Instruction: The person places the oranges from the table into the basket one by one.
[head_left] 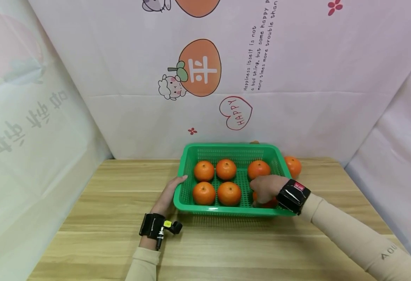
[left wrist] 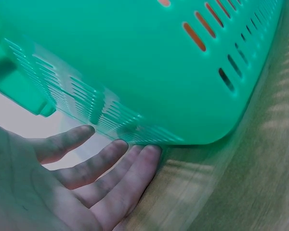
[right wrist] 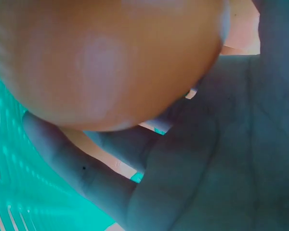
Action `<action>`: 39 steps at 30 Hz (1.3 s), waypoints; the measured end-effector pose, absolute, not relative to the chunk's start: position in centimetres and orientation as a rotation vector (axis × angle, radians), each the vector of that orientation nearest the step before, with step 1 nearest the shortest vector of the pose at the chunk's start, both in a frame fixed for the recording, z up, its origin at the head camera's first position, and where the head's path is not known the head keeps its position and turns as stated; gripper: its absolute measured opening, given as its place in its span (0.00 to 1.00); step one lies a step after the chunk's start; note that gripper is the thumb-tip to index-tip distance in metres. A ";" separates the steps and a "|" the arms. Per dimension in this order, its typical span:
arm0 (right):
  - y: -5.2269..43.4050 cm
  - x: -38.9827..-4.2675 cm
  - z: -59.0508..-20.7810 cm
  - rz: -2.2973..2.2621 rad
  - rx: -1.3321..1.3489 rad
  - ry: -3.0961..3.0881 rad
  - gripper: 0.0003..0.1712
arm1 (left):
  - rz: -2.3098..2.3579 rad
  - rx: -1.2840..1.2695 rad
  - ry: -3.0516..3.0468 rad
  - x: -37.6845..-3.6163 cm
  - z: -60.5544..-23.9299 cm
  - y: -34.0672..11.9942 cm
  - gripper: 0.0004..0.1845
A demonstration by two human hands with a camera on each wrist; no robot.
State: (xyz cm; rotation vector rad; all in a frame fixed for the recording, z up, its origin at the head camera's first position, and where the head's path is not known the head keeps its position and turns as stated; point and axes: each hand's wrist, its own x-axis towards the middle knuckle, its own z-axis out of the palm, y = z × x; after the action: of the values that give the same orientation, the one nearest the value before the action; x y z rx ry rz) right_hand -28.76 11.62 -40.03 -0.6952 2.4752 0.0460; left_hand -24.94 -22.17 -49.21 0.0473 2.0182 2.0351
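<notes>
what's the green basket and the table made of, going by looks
Green basket: looks like moulded plastic, smooth and faintly glossy, with slotted mesh walls and floor. Table: pale wood grain in plank-like strips, matte; whether solid wood or a laminate cannot be told.

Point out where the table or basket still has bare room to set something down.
Bare wood lies all along the table in front of the green basket between the two forearms, and left of the left hand. The basket is crowded: five oranges plus the orange under the right hand. Another orange sits at its right wall.
</notes>
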 end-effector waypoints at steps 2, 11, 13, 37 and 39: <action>11.6 -28.7 -39.9 0.043 -0.713 2.482 0.17 | 2.036 0.052 2.020 -25.0 -49.2 -22.2 0.38; 12.0 -28.5 -38.7 -0.005 -0.831 2.495 0.19 | 2.045 0.055 2.012 -25.1 -49.2 -22.2 0.39; 12.2 -28.5 -38.4 -0.028 -0.854 2.499 0.20 | 2.049 0.053 2.011 -25.1 -49.1 -22.2 0.39; 15.0 -28.8 -34.3 -0.219 -0.939 2.685 0.43 | 2.044 0.031 2.013 -24.9 -49.3 -22.2 0.39; 15.3 -28.9 -34.0 -0.239 -0.951 2.718 0.39 | 2.042 0.030 2.016 -24.9 -49.3 -22.2 0.39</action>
State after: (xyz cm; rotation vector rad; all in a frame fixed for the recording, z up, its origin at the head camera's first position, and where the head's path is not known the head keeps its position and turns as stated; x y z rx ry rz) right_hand -28.89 15.26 -34.01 -0.9511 2.7179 -0.2389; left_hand -24.86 -22.18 -49.33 0.0305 2.0157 2.0416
